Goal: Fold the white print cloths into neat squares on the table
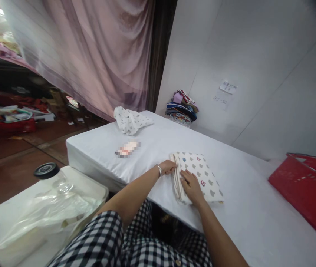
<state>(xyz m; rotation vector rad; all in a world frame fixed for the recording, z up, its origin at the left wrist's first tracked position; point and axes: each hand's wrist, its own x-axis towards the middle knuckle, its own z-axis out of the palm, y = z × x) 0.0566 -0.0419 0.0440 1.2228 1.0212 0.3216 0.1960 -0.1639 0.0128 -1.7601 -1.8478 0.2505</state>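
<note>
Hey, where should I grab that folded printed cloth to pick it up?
Likely by its thick layered edge on the left, coming from that side: the folded printed cloth lies flat, and the layers stack there, beside the left hand.

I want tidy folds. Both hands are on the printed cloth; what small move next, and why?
Probably smooth the right hand across the cloth toward the left hand: the layered edge there looks puffy, not flat.

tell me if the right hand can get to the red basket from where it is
Probably yes. The right hand lies flat on the folded cloth, and only bare white table shows between it and the red basket. Nothing stands in the way, though the stretch may need a lean.
</note>
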